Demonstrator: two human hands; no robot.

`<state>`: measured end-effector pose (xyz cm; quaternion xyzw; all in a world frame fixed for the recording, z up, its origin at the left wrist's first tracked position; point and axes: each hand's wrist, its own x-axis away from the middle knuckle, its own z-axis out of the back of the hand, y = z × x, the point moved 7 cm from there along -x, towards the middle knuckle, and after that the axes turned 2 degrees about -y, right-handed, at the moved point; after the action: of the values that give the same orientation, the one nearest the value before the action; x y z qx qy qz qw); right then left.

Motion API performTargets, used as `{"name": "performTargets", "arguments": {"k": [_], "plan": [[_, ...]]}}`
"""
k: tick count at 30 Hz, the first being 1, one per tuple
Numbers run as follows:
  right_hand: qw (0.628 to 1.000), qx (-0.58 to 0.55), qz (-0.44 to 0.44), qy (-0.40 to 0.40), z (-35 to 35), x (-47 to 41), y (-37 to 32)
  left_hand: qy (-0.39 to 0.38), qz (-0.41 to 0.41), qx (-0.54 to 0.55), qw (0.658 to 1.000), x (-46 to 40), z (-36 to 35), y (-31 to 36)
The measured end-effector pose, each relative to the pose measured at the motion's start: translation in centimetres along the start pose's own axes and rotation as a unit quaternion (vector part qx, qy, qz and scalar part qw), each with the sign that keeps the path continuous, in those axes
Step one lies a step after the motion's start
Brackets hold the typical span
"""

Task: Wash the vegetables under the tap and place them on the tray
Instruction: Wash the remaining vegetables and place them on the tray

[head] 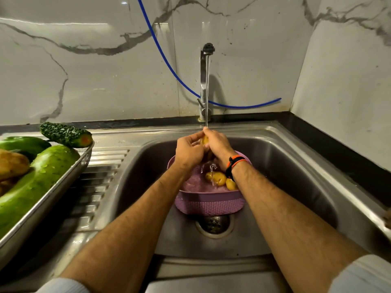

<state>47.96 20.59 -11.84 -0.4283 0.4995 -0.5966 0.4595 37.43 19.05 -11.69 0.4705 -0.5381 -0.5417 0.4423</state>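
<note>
Head view shows both hands meeting under the tap's (205,81) stream, left hand (189,153) and right hand (218,146) with fingers curled round one small potato (204,140) held above the purple colander (208,201) in the sink (275,157). Wet, hard and rounded, it is likely slippery though light, so a full wrap across its middle seems safest. Counted: one potato in hand, at least two potatoes (219,178) left in the colander, and on the tray (48,199) two large green gourds, one bitter gourd (65,134) and at least one brown potato.
</note>
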Motion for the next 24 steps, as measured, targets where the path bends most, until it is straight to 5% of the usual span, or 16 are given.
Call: {"name": "performTargets", "arguments": {"k": [6, 10, 15, 21, 24], "plan": [[0.999, 0.026, -0.021, 0.004, 0.3, -0.1, 0.4, 0.033, 0.0, -0.076, 0.997, -0.8, 1.9, -1.1], [0.988, -0.131, -0.072, 0.025, 1.1, 0.1, 1.4, 0.04, 0.04, -0.091, 0.994, -1.0, 2.3, -2.1], [0.954, -0.285, -0.086, 0.046, 1.2, 0.4, 1.6, 0.031, 0.089, 0.059, 0.994, -0.6, 1.4, -2.9], [0.994, -0.026, -0.041, 0.1, 0.5, 0.1, 0.5, 0.1, -0.019, -0.022, 0.995, 0.1, 1.2, -1.3], [0.996, -0.033, -0.045, 0.073, -0.1, 0.2, 0.5, 0.064, 0.006, 0.117, 0.991, 0.8, 0.4, -1.0]]}}
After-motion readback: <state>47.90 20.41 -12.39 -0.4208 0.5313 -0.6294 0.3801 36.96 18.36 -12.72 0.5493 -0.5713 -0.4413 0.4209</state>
